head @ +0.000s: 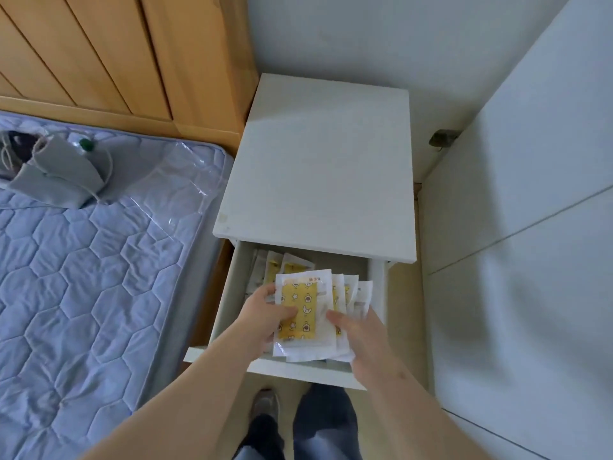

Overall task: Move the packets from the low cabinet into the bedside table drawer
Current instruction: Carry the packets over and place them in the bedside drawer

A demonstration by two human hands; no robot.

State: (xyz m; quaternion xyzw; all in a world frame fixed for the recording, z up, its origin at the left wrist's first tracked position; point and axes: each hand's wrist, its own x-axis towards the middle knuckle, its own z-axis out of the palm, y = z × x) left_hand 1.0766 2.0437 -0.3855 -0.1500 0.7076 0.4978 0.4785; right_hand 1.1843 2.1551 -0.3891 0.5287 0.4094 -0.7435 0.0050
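Packets of white plastic with yellow printed inserts [300, 313] are pinched in a stack between left grip [265, 315] and right grip [360, 340], over the white drawer's [315, 373] front edge, long axis front-to-back.

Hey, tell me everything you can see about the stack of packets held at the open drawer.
The stack of packets is several flat white plastic-looking sachets, fanned unevenly. The top one shows a yellow panel printed with stars and moons. The left hand and right hand grip its sides, holding it over the open drawer.
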